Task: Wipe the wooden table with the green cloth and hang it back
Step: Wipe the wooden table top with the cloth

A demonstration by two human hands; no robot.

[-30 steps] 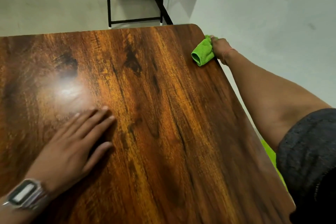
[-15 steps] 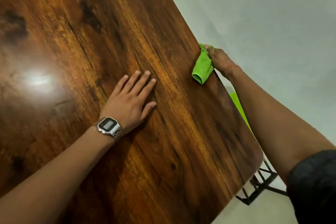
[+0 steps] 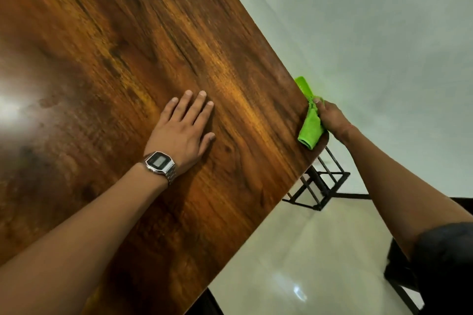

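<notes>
One green cloth (image 3: 310,127) under right hand (image 3: 330,116), table (image 3: 128,46) edge.

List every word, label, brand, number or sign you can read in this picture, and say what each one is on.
Nothing here can be read.
Wristwatch on the left hand's wrist: its grey display and face markings are too small and blurred to read.
Green cloth held by the right hand: no label or print shows.
Wooden table: only wood grain and glare, no text.

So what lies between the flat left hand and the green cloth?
Only bare wooden table between left hand and cloth, per the head view.
</notes>
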